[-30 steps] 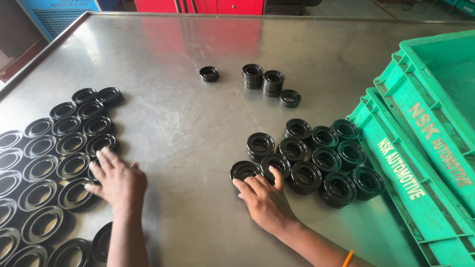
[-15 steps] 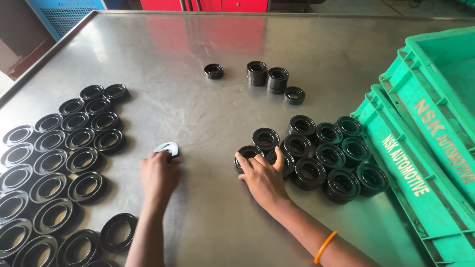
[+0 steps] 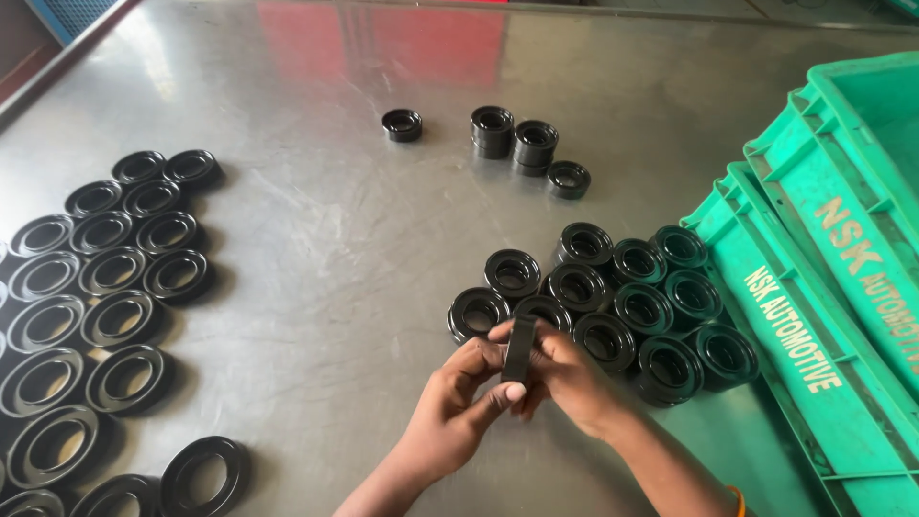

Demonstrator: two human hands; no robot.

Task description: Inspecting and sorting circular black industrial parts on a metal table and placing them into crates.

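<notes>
Both hands are up over the metal table (image 3: 335, 287), close to the near edge, pinching one black ring (image 3: 518, 348) between them. The ring stands on edge, so you only see its thin side. The left hand (image 3: 458, 402) has its thumb pressed against the lower front of the ring with the other fingers curled in behind, and the right hand (image 3: 567, 375) wraps its fingers around the other side, so both are closed on the same piece (can't tell whether it's one ring or two pressed together).

Just behind the hands sits a cluster of thick black rings (image 3: 613, 297), lying flat and packed tight, touching each other. Right of that cluster are two green plastic crates (image 3: 814, 316), leaning one against the other.

Off to the left there's a big spread of wider, flatter black rings (image 3: 105, 306) laid in rows, well apart from the hands. Farther back on the table is a small group: two short stacks (image 3: 514, 142) side by side, one loose ring (image 3: 568, 179) just beside them and another single ring (image 3: 401, 124) a bit to the left.
</notes>
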